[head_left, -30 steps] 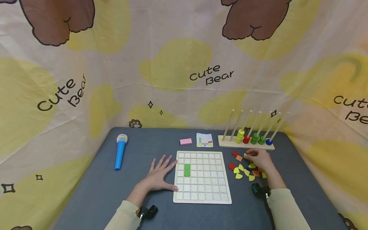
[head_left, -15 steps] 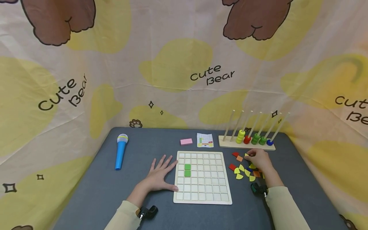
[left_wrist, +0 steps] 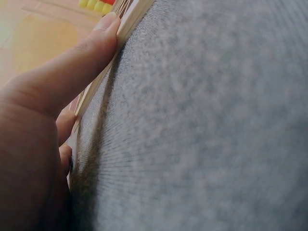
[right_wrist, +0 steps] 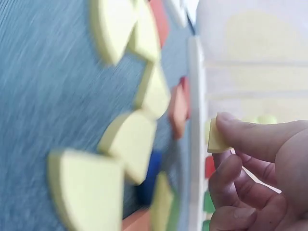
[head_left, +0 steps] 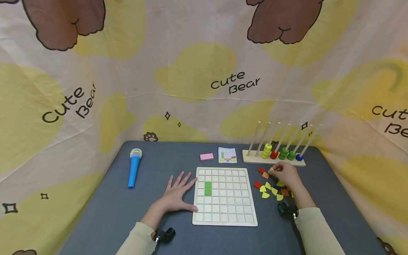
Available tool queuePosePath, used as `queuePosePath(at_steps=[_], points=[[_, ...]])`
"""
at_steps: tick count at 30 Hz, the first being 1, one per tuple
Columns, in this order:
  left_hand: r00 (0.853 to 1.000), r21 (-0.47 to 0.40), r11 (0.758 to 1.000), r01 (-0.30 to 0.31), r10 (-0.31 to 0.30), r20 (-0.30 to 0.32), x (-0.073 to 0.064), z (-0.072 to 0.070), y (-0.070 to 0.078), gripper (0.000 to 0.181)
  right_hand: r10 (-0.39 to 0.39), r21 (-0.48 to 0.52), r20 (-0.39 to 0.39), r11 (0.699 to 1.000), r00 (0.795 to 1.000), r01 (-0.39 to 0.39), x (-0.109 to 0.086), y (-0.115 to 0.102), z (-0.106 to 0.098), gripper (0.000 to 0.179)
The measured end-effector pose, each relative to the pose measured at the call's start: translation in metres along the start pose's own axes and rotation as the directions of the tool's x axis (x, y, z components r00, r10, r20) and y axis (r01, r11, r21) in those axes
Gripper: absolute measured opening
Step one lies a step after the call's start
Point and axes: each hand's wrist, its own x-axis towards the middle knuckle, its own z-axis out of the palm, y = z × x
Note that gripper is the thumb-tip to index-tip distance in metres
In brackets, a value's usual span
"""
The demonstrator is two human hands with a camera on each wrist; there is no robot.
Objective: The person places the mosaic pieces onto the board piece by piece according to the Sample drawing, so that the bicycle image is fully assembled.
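My left hand (head_left: pixel 173 196) lies with its fingers spread, its thumb and index finger touching the left edge of a white gridded board (head_left: pixel 227 224). Two green square tiles (head_left: pixel 208 188) sit one above the other in the board's grid. Over to the right, my right hand (head_left: pixel 287 175) pinches a yellow quarter-circle tile (right_wrist: pixel 217 138) between thumb and fingers, just above the table. Below it are scattered more yellow quarter-circle tiles (right_wrist: pixel 89 190), along with red tiles (head_left: pixel 258 185), orange tiles (head_left: pixel 265 175) and a blue piece (right_wrist: pixel 148 180) partly covered by others.
A wooden peg stand (head_left: pixel 251 159) with coloured beads stands behind the right hand. Past the board lie a printed pattern card (head_left: pixel 227 155) and a pink block (head_left: pixel 206 157). A blue toy microphone (head_left: pixel 133 171) is at the left, and a patterned cloth (head_left: pixel 191 78) hangs behind the table.
My right hand has risen slightly from the scattered tiles, with the pinched yellow quarter-circle tile shifting a little up and left. The left hand and board stay in place.
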Motion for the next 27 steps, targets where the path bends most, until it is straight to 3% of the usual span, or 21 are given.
queuePosePath(at_steps=[15,27], points=[[1.000,-0.009,1.000,-0.009,0.009,0.000,-0.001,-0.001,0.001,0.117,-0.083,0.035,-0.013,0.996,0.996,0.084,-0.008,-0.032,0.004,0.035],[1.000,0.003,1.000,-0.006,0.006,-0.002,-0.001,-0.002,0.001,0.117,-0.160,0.062,-0.012,0.985,0.987,0.160,-0.013,-0.054,0.024,0.029]])
